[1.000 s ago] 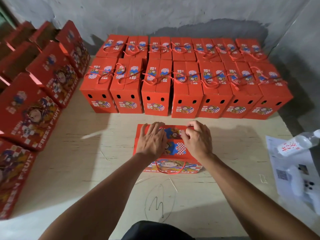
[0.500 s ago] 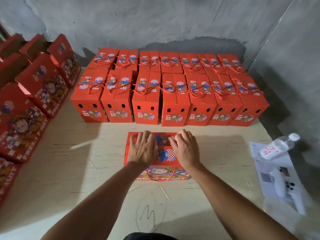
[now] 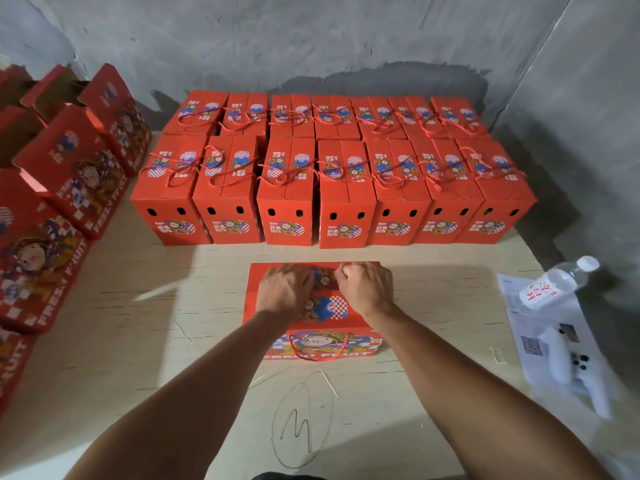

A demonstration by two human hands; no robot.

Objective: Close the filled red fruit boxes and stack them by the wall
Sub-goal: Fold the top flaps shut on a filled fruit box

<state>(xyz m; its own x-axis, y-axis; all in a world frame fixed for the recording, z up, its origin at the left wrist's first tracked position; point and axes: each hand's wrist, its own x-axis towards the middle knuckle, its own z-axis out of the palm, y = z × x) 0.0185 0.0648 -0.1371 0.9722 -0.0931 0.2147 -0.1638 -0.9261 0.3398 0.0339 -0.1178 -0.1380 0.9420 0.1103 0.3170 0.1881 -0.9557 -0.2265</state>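
Observation:
A red fruit box [image 3: 322, 344] stands on the pale table [image 3: 138, 323] right in front of me, its red rope handle hanging down the near face. My left hand [image 3: 284, 289] presses flat on the left half of its lid. My right hand [image 3: 367, 287] lies on the right half, fingers curled at the lid's middle seam near the far edge, pinching the flap there. Behind it, closed red boxes stand in a front row [image 3: 287, 202] and a back row [image 3: 332, 116] against the grey wall.
Several open red boxes [image 3: 72, 168] line the left side. At the right lie a water bottle [image 3: 554, 285], a printed sheet [image 3: 526, 320] and a white controller [image 3: 575, 368]. A pencilled oval [image 3: 301, 424] marks the table near me.
Half a second ago both hands lay flat on the lid; now my right hand's fingers have curled at the seam. The box has not moved.

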